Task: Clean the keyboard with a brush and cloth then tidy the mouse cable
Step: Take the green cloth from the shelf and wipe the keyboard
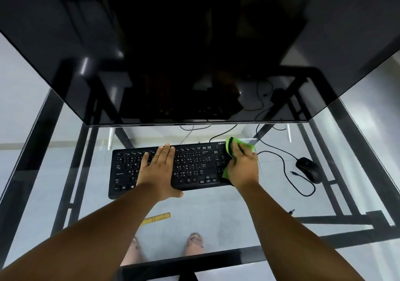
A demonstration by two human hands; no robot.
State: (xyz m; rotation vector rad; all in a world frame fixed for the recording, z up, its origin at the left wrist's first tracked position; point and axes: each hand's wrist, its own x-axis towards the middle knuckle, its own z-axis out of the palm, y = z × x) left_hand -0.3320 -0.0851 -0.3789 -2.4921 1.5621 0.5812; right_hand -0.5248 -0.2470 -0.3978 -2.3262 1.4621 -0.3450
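Observation:
A black keyboard (194,166) lies on the glass desk (216,211) below the monitor. My left hand (158,172) rests flat on its left and middle keys, fingers spread, thumb hooked over the front edge. My right hand (243,168) presses a green cloth (229,147) onto the keyboard's right end, over the number pad. A black mouse (308,169) sits to the right, and its cable (287,172) loops loosely across the glass. A yellow brush handle (157,218) lies near the front, partly hidden under my left forearm.
A large dark monitor (194,53) overhangs the back of the desk. More cables (225,132) trail behind the keyboard. The black desk frame (337,218) and my feet (194,244) show through the glass.

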